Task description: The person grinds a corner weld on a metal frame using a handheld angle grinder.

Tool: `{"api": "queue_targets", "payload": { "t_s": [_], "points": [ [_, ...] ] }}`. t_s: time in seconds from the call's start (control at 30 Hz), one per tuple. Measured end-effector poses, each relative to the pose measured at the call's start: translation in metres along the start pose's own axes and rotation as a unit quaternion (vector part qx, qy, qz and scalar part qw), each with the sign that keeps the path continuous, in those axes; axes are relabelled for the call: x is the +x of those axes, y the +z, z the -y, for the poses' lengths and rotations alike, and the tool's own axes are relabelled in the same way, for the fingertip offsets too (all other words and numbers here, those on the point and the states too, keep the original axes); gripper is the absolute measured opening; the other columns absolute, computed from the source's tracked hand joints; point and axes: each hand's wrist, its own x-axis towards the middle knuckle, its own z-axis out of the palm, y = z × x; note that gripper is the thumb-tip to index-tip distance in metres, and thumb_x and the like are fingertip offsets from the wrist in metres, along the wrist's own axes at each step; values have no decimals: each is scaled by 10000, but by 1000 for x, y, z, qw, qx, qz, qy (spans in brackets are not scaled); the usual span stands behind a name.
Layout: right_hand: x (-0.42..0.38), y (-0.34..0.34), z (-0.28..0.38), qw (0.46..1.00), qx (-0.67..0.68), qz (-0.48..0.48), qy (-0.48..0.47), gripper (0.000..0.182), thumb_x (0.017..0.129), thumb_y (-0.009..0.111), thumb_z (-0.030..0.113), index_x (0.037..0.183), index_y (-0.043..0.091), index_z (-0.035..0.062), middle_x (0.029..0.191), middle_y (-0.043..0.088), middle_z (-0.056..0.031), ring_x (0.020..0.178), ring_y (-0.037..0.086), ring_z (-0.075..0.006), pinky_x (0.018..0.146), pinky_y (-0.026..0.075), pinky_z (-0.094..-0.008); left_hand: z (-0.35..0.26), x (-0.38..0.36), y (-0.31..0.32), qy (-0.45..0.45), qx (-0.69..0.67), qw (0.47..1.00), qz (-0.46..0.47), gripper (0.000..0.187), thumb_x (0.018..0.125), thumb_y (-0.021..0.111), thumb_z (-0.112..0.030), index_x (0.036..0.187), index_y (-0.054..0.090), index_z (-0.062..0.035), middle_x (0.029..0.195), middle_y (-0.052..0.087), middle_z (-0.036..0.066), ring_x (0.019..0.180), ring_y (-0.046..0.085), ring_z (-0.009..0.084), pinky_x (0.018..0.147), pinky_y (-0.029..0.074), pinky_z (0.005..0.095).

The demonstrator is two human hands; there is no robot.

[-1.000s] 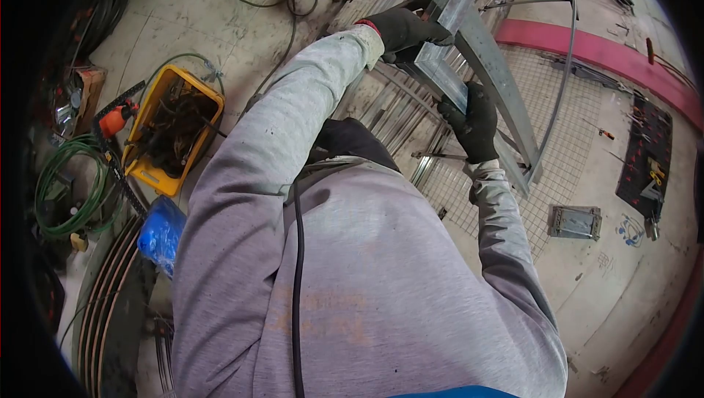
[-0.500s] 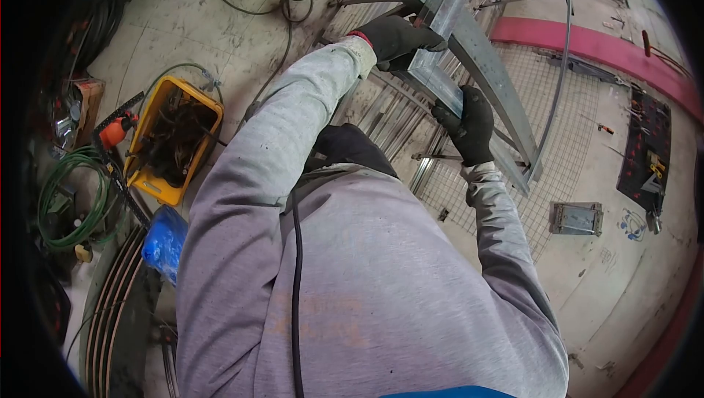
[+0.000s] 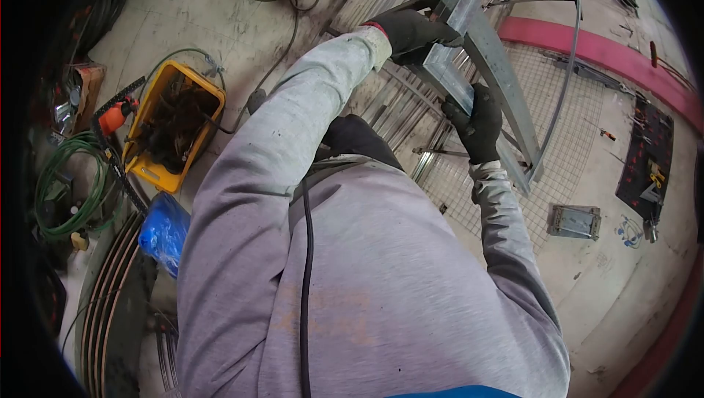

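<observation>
On metal (image 3: 449,79), left hand (image 3: 415,35) — right hand (image 3: 480,125) too — stays.

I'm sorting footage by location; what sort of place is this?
Probably a metal fabrication workshop: steel framing, a tool mat and a yellow bin suggest it.

Even, fairly bright light with soft shadows, curved fisheye distortion, and blackened corners.

Black gloves (image 3: 482,128); silvery tube (image 3: 449,77); pink beam (image 3: 587,47).
</observation>
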Motion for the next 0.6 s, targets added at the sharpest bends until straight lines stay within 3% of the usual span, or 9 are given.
{"api": "queue_targets", "payload": {
  "t_s": [0.03, 0.07, 0.3, 0.37, 0.4, 0.43, 0.5, 0.57, 0.6],
  "points": [
    [1, 1, -3, 1000, -10, 6, -2, 626, 730, 901, 412, 1120, 657, -12, 981, 688, -182, 890, 681, -376, 790, 539, -465, 4, 6, 1, 7, 8, 1000, -9, 604, 773, 782, -630, 907, 764, -42, 728, 657, 51, 581, 578, 161, 537, 459, 316],
    [0, 2, -5, 1000, -21, 11, -4, 626, 731, 902, 411, 1119, 656, -14, 977, 687, -184, 888, 681, -376, 789, 538, -464, 8, 11, 6, 3, 2, 1000, -26, 567, 838, 730, -625, 993, 772, -82, 649, 592, 41, 520, 525, 153, 483, 415, 338],
    [1, 2, -6, 1000, -19, -1, -8, 654, 733, 895, 433, 1140, 657, -21, 966, 684, -188, 875, 675, -381, 785, 532, -465, -7, -7, 1, 4, 7, 1000, -16, 595, 836, 721, -636, 923, 746, -47, 603, 567, 48, 474, 523, 181, 480, 416, 351],
    [2, -3, -1, 1000, -4, 0, -25, 656, 740, 888, 430, 1155, 656, -22, 985, 687, -194, 883, 677, -388, 797, 534, -468, -7, -5, -4, -29, 28, 999, 23, 582, 778, 786, -608, 973, 767, -60, 751, 678, 80, 611, 601, 197, 567, 487, 344],
    [6, -7, -2, 997, -29, 65, 12, 644, 736, 888, 403, 1165, 656, -17, 1017, 690, -204, 908, 683, -388, 817, 536, -473, -6, -2, -1, -34, 7, 999, 10, 576, 779, 787, -615, 926, 752, -59, 741, 673, 86, 589, 597, 196, 540, 476, 336],
    [6, -9, -2, 998, -30, 48, 22, 644, 736, 888, 403, 1165, 656, -17, 1017, 690, -204, 908, 683, -388, 817, 536, -473, -1, 1, 2, -38, -12, 999, -2, 573, 780, 788, -621, 879, 737, -59, 730, 667, 92, 566, 594, 195, 514, 464, 329],
    [6, -11, -3, 999, 29, 20, -30, 662, 729, 881, 424, 1177, 657, -8, 1040, 690, -208, 935, 685, -386, 826, 537, -473, 4, 10, -2, -62, -28, 996, 52, 582, 791, 784, -619, 905, 721, -52, 746, 666, 83, 576, 600, 181, 506, 460, 327],
    [4, -16, -5, 998, 50, 10, -24, 707, 716, 877, 460, 1201, 651, -2, 1080, 688, -208, 996, 672, -399, 864, 524, -487, -1, -4, 8, 49, -94, 994, 0, 619, 822, 771, -609, 989, 714, -16, 778, 674, 80, 644, 621, 174, 559, 479, 320],
    [0, -19, -6, 998, 29, -19, -48, 736, 711, 878, 469, 1226, 642, 1, 1103, 685, -211, 1023, 661, -410, 896, 510, -497, -11, -11, 4, -6, -58, 998, 12, 577, 912, 709, -560, 1116, 708, -20, 838, 691, 85, 733, 643, 186, 660, 506, 327]
  ]
}}
